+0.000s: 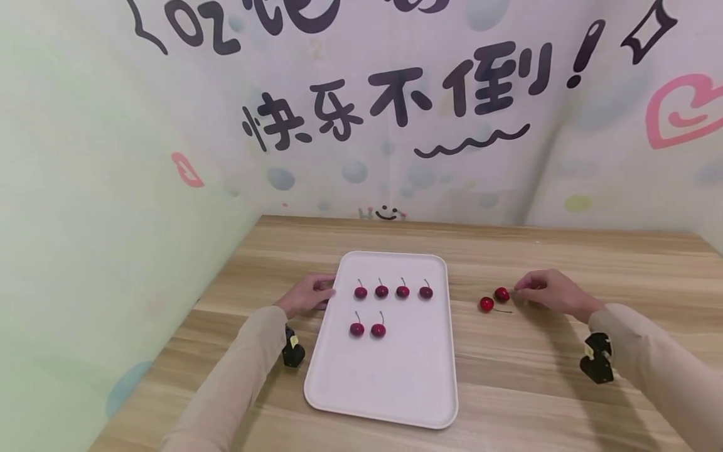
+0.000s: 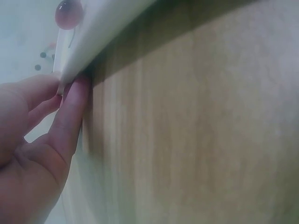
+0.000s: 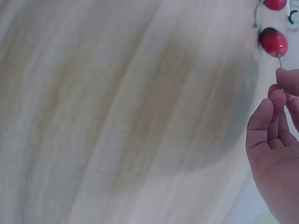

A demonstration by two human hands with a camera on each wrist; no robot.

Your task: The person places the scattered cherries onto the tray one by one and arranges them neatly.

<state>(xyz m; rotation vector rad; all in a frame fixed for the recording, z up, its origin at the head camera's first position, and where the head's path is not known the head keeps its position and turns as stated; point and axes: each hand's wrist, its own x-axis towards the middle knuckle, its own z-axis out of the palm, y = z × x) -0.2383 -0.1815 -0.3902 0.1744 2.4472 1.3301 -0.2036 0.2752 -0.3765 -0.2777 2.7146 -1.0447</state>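
Observation:
At the left side of a white rectangular tray (image 1: 390, 383), my left hand (image 1: 305, 294) pinches the rim between thumb and fingers (image 2: 70, 112). Dark red cherries with stems lie on the tray: a far row of several (image 1: 381, 291) and a nearer row of two (image 1: 378, 329), stems pointing away from me. Right of the tray, my right hand (image 1: 550, 292) pinches the stem of a red cherry (image 3: 274, 43) between thumb and fingertips. Beside it another cherry (image 1: 486, 304) lies on the table, its stem toward the right.
The wood-grain table (image 1: 508, 389) extends on both sides of the tray. A printed cloth wall (image 1: 463, 182) with large characters rises behind it, and a pale wall (image 1: 85, 220) stands at the left. Black wrist cameras (image 1: 597, 358) sit on both wrists.

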